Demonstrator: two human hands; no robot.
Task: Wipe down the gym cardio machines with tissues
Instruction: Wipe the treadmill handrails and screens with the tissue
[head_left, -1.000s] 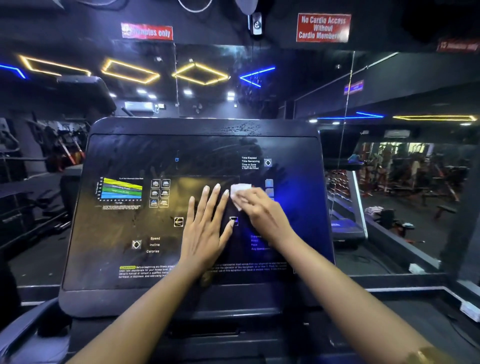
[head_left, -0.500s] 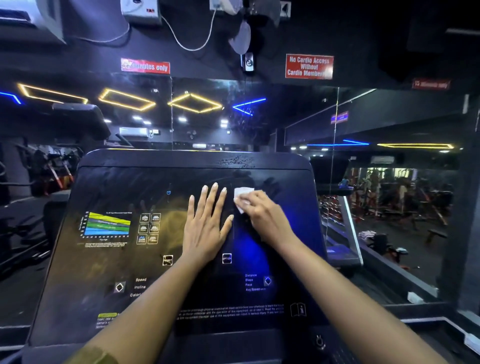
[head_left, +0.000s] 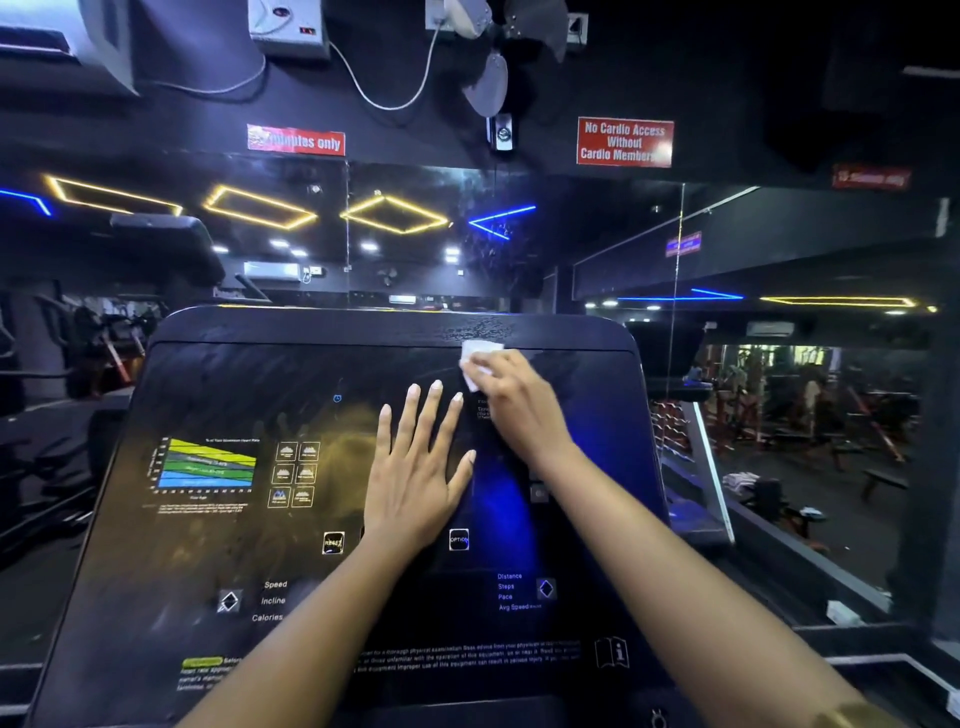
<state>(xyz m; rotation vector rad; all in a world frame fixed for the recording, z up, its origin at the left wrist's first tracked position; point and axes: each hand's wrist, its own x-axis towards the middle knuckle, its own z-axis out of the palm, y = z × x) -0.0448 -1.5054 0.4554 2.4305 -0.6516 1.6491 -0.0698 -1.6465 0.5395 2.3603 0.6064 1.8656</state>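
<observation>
While our left hand (head_left: 415, 470) lies flat on the screen (head_left: 208, 561), fingers spread, our right hand (head_left: 519, 405) at its one o'clock pinches a tissue (head_left: 480, 352) against the top edge.

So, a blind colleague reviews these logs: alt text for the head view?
The right hand holds a tissue at the top edge of a dark console; the left hand rests flat on its middle. A mirror behind reflects the gym.

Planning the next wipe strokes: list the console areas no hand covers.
Free: top-left of the console, above the heart-rate chart; bottom-left around the Speed label. Crowded: upper centre, where the right hand holds the tissue beside the flat left hand.
</observation>
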